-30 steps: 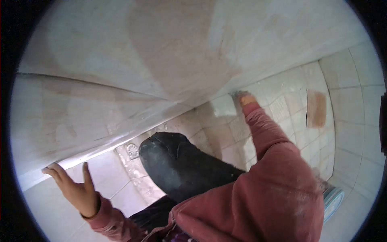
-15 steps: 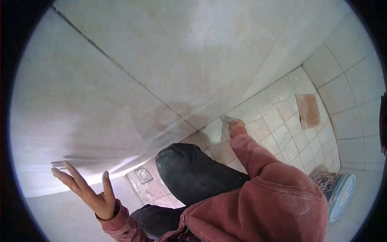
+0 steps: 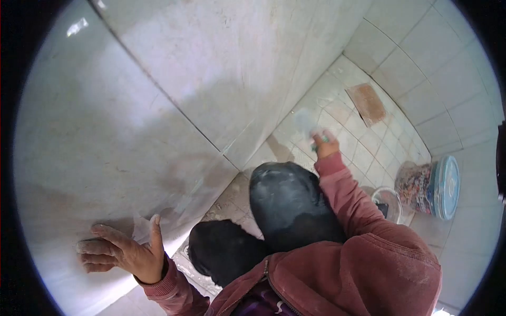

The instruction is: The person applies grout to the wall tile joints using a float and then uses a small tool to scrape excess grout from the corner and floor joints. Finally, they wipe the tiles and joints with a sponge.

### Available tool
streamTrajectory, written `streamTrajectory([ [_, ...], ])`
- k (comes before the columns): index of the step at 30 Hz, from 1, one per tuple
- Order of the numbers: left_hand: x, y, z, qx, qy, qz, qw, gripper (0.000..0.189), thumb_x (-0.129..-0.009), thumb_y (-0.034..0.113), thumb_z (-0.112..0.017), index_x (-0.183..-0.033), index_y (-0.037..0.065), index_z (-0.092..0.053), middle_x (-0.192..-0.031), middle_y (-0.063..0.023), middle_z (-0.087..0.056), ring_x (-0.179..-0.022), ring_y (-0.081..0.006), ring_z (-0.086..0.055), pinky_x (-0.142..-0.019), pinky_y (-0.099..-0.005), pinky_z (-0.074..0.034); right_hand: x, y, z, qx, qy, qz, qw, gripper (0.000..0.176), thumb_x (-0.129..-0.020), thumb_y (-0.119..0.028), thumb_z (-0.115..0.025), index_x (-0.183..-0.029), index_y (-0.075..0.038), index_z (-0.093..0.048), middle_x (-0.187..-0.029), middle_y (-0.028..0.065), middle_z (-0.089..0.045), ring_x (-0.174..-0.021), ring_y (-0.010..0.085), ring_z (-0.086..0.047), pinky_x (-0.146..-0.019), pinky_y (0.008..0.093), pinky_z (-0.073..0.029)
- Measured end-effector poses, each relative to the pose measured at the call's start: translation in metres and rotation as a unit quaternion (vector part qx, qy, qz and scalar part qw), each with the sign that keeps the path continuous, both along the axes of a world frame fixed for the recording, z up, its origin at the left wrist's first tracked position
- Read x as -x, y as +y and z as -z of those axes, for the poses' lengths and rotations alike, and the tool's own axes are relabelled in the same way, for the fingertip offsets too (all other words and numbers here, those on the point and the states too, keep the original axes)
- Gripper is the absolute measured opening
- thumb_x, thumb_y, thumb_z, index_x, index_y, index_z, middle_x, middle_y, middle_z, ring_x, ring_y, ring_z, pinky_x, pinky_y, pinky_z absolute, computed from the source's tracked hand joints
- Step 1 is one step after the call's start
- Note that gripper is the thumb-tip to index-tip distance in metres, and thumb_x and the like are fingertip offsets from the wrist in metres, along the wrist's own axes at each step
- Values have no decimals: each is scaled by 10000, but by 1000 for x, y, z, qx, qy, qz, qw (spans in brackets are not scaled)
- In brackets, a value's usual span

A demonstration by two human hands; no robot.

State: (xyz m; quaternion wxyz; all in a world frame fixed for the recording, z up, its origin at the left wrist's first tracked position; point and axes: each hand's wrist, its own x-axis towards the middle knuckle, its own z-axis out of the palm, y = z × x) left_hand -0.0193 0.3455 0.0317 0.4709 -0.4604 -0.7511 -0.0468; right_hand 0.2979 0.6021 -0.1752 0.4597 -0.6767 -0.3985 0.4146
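My left hand is by the large pale wall tile, fingers stretched out and thumb apart. It holds nothing; fingertips seem to rest on the tile or lie very close to it. My right hand is closed around a green-handled tool low over the tiled floor. A pale, flat-looking part of that tool points toward the foot of the wall; motion blur hides its exact shape.
A brown rectangular tile piece lies on the floor near the far corner. At the right stand a bucket with a blue lid and a clear container. My bent knees are close to the wall.
My left hand has come to the wall tile, its fingers now flatter. My right hand has moved a little away from the wall's foot with the tool. The view has shifted, showing the clear container.
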Motion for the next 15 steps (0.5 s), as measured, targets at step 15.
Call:
streamTrajectory([
  [15, 10, -10, 19, -86, -7, 94, 992, 832, -689, 666, -472, -1315, 148, -294, -1401, -114, -145, -1310, -258, 3, -999, -493, 95, 29, 36, -79, -148, -117, -143, 972, 732, -666, 23, -516, -1301, -140, -192, -1152, 180, -483, -988, 365, -519, -818, 435, -426],
])
